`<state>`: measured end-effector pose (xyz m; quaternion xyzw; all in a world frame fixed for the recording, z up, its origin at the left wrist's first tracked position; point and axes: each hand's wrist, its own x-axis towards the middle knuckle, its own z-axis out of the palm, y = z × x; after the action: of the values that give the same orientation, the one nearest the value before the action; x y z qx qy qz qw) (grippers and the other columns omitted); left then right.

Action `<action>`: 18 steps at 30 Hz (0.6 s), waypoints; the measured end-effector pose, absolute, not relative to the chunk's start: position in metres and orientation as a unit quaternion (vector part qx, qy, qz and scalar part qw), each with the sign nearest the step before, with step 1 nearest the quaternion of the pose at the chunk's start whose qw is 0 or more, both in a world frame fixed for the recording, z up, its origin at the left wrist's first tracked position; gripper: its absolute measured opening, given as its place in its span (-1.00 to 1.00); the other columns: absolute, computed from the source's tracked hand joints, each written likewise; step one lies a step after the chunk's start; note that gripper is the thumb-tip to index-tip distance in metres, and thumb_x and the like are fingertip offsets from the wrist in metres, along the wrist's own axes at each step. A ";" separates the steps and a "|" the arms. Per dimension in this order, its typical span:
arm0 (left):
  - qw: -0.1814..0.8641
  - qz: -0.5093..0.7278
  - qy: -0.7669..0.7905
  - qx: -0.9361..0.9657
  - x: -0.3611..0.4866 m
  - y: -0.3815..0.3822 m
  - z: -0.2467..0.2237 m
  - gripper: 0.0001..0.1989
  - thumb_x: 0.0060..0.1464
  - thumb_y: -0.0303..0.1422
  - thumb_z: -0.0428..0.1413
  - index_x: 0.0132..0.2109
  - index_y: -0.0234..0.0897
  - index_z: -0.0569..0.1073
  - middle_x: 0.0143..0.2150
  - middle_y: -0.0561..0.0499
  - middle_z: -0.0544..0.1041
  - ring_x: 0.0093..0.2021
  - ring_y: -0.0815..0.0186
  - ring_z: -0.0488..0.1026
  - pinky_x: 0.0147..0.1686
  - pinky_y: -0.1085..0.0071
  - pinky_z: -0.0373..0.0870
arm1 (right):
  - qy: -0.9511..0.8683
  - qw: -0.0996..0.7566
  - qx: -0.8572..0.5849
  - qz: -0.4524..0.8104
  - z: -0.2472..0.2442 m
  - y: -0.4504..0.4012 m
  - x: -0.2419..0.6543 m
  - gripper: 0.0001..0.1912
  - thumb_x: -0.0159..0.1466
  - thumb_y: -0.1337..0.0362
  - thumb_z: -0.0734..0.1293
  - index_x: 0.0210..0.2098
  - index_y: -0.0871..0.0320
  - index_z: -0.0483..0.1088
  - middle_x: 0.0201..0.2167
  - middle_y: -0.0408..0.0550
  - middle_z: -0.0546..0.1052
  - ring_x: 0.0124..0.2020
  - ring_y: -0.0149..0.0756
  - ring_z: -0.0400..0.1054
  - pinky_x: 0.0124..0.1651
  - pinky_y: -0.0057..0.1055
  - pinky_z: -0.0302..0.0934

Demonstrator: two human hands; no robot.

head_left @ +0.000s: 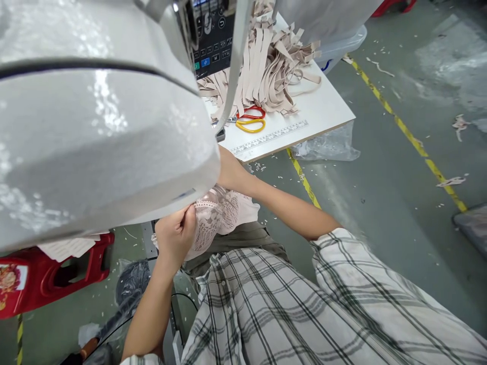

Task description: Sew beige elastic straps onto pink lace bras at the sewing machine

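A pale pink lace bra (213, 218) hangs over my lap, just below the front edge of a large white sewing machine head (114, 152). My left hand (175, 235) is closed, pinching the bra's upper edge between thumb and fingers. On the other side, my right hand (230, 170) reaches in behind the machine head. Its fingers are hidden there, so what they touch does not show. The top part of the bra also disappears behind the machine.
Beige fabric straps (266, 71) lie piled on the white table (323, 106), beside scissors (251, 119) with red and yellow handles. A printed ruler (270, 138) runs along the table edge. A control panel (215, 40) stands behind the machine. A red stool (49, 279) holds papers at left.
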<state>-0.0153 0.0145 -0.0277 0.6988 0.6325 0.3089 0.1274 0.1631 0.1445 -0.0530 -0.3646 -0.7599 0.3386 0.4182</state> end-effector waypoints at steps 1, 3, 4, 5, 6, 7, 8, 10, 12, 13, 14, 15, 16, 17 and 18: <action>0.126 0.308 0.633 0.699 -0.015 0.015 -0.028 -0.70 0.24 -0.26 0.08 -0.01 -0.19 0.64 -0.13 -0.05 0.68 -0.04 0.16 0.61 -0.12 0.40 0.51 | -0.761 0.415 -0.365 0.340 -0.053 0.144 0.163 -0.92 0.25 0.28 0.24 -0.29 0.16 0.33 -0.13 -0.02 0.41 -0.20 -0.27 0.30 -0.16 -0.30 0.28; 0.126 0.305 0.635 0.699 -0.015 0.014 -0.027 -0.71 0.24 -0.27 0.09 -0.01 -0.18 0.64 -0.10 -0.05 0.68 -0.03 0.16 0.61 -0.12 0.40 0.51 | -0.761 0.411 -0.367 0.342 -0.053 0.144 0.164 -0.92 0.25 0.30 0.24 -0.28 0.15 0.33 -0.12 -0.03 0.41 -0.19 -0.27 0.30 -0.14 -0.30 0.27; 0.125 0.303 0.635 0.699 -0.016 0.014 -0.027 -0.71 0.24 -0.27 0.09 -0.01 -0.17 0.64 -0.09 -0.04 0.68 -0.03 0.16 0.61 -0.13 0.41 0.51 | -0.762 0.409 -0.367 0.343 -0.053 0.144 0.164 -0.92 0.25 0.32 0.24 -0.27 0.15 0.34 -0.12 -0.03 0.42 -0.18 -0.27 0.30 -0.13 -0.31 0.26; 0.124 0.301 0.635 0.701 -0.016 0.014 -0.027 -0.72 0.25 -0.28 0.09 -0.01 -0.16 0.64 -0.09 -0.04 0.68 -0.03 0.17 0.61 -0.14 0.42 0.50 | -0.762 0.409 -0.366 0.342 -0.052 0.144 0.164 -0.92 0.25 0.33 0.24 -0.26 0.15 0.34 -0.12 -0.04 0.42 -0.17 -0.27 0.30 -0.12 -0.31 0.25; 0.122 0.301 0.634 0.702 -0.016 0.013 -0.027 -0.72 0.25 -0.29 0.09 -0.02 -0.16 0.65 -0.09 -0.03 0.68 -0.05 0.18 0.62 -0.15 0.43 0.50 | -0.763 0.409 -0.366 0.341 -0.052 0.144 0.164 -0.91 0.24 0.35 0.24 -0.26 0.15 0.35 -0.12 -0.04 0.42 -0.15 -0.27 0.29 -0.11 -0.32 0.25; 0.118 0.304 0.632 0.703 -0.017 0.013 -0.027 -0.73 0.25 -0.31 0.09 -0.03 -0.16 0.65 -0.10 -0.02 0.68 -0.07 0.20 0.63 -0.17 0.44 0.49 | -0.765 0.408 -0.367 0.338 -0.051 0.144 0.164 -0.91 0.24 0.36 0.24 -0.25 0.15 0.35 -0.12 -0.04 0.42 -0.13 -0.26 0.29 -0.09 -0.33 0.24; 0.111 0.308 0.630 0.704 -0.017 0.013 -0.027 -0.74 0.24 -0.32 0.10 -0.04 -0.16 0.65 -0.12 -0.02 0.69 -0.10 0.22 0.63 -0.19 0.45 0.49 | -0.766 0.405 -0.370 0.334 -0.051 0.144 0.163 -0.90 0.24 0.37 0.24 -0.24 0.15 0.35 -0.12 -0.04 0.42 -0.11 -0.26 0.29 -0.08 -0.34 0.23; 0.091 0.323 0.632 0.699 -0.018 0.013 -0.027 -0.76 0.23 -0.33 0.11 -0.06 -0.18 0.66 -0.16 -0.02 0.69 -0.16 0.25 0.63 -0.23 0.46 0.48 | -0.771 0.398 -0.377 0.325 -0.051 0.144 0.162 -0.90 0.24 0.37 0.25 -0.23 0.16 0.35 -0.12 -0.04 0.41 -0.07 -0.25 0.28 -0.05 -0.35 0.22; 0.076 0.335 0.637 0.690 -0.018 0.013 -0.027 -0.77 0.22 -0.33 0.13 -0.09 -0.20 0.66 -0.20 -0.02 0.69 -0.20 0.27 0.63 -0.25 0.46 0.48 | -0.772 0.396 -0.383 0.318 -0.050 0.144 0.162 -0.90 0.25 0.38 0.24 -0.22 0.17 0.34 -0.11 -0.03 0.40 -0.07 -0.25 0.28 -0.04 -0.36 0.22; 0.073 0.340 0.639 0.687 -0.018 0.012 -0.027 -0.78 0.22 -0.32 0.13 -0.11 -0.20 0.66 -0.21 -0.02 0.69 -0.21 0.27 0.62 -0.25 0.46 0.48 | -0.770 0.398 -0.385 0.317 -0.050 0.143 0.161 -0.90 0.26 0.38 0.24 -0.22 0.17 0.34 -0.11 -0.03 0.40 -0.07 -0.25 0.29 -0.04 -0.36 0.22; 0.073 0.343 0.640 0.684 -0.019 0.012 -0.027 -0.79 0.22 -0.32 0.13 -0.12 -0.20 0.66 -0.22 -0.02 0.69 -0.21 0.28 0.62 -0.23 0.46 0.48 | -0.768 0.402 -0.386 0.317 -0.050 0.143 0.161 -0.90 0.26 0.39 0.23 -0.22 0.17 0.34 -0.11 -0.03 0.40 -0.07 -0.25 0.29 -0.04 -0.36 0.22; 0.074 0.345 0.641 0.681 -0.019 0.012 -0.027 -0.79 0.22 -0.32 0.13 -0.13 -0.21 0.66 -0.22 -0.02 0.68 -0.20 0.28 0.62 -0.22 0.45 0.48 | -0.765 0.408 -0.385 0.318 -0.050 0.142 0.160 -0.90 0.26 0.39 0.23 -0.22 0.17 0.34 -0.10 -0.03 0.40 -0.08 -0.26 0.30 -0.04 -0.36 0.23; 0.073 0.348 0.643 0.678 -0.020 0.012 -0.027 -0.79 0.22 -0.31 0.13 -0.14 -0.21 0.66 -0.23 -0.02 0.68 -0.20 0.27 0.62 -0.21 0.44 0.49 | -0.761 0.414 -0.383 0.321 -0.050 0.142 0.159 -0.91 0.26 0.39 0.24 -0.23 0.17 0.34 -0.10 -0.03 0.40 -0.09 -0.26 0.30 -0.04 -0.36 0.23; 0.072 0.351 0.647 0.673 -0.021 0.011 -0.027 -0.79 0.22 -0.30 0.13 -0.15 -0.22 0.66 -0.23 -0.02 0.68 -0.19 0.27 0.61 -0.19 0.43 0.49 | -0.757 0.420 -0.380 0.325 -0.051 0.142 0.159 -0.91 0.27 0.38 0.24 -0.23 0.18 0.35 -0.11 -0.03 0.40 -0.10 -0.27 0.31 -0.05 -0.36 0.23; 0.070 0.354 0.653 0.665 -0.022 0.011 -0.027 -0.79 0.22 -0.29 0.13 -0.16 -0.23 0.65 -0.23 -0.03 0.67 -0.19 0.27 0.61 -0.19 0.42 0.49 | -0.753 0.426 -0.378 0.329 -0.051 0.141 0.158 -0.92 0.27 0.36 0.25 -0.23 0.18 0.36 -0.11 -0.03 0.41 -0.11 -0.27 0.32 -0.05 -0.36 0.24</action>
<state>-0.0217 0.0112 -0.0267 0.6653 0.6534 0.3543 0.0704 0.1581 0.1413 -0.0507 -0.3777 -0.7532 0.3295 0.4261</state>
